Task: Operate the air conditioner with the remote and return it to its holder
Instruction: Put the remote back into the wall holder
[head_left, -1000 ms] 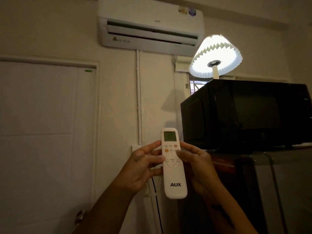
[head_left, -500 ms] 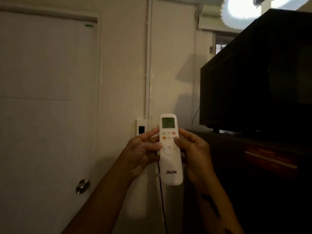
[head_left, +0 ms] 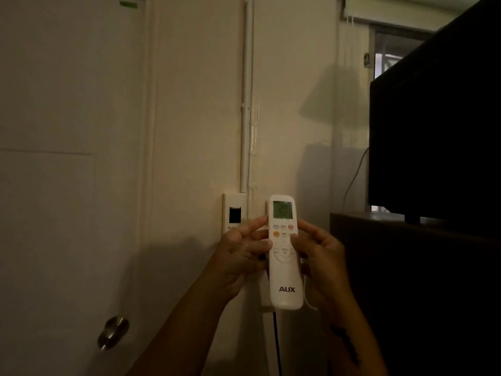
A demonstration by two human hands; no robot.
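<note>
A white AUX remote [head_left: 285, 278] with a lit green screen stands upright close to the wall, held from both sides. My left hand [head_left: 241, 256] grips its left edge with the thumb near the upper buttons. My right hand [head_left: 322, 259] grips the right edge, thumb on the button area. Behind the remote a white wall-mounted piece [head_left: 264, 302], perhaps the holder, shows at its lower left; I cannot tell whether the remote touches it. The air conditioner is out of view.
A white switch box [head_left: 233, 213] with a black rocker sits on the wall left of the remote, under a white conduit [head_left: 245, 104]. A white door with a metal knob [head_left: 113, 332] is at left. A black appliance [head_left: 439, 126] on a dark cabinet [head_left: 406, 280] stands right.
The view has tilted down, so the air conditioner and lamp have left the frame. Both hands have carried the remote closer to the wall beside the switch box.
</note>
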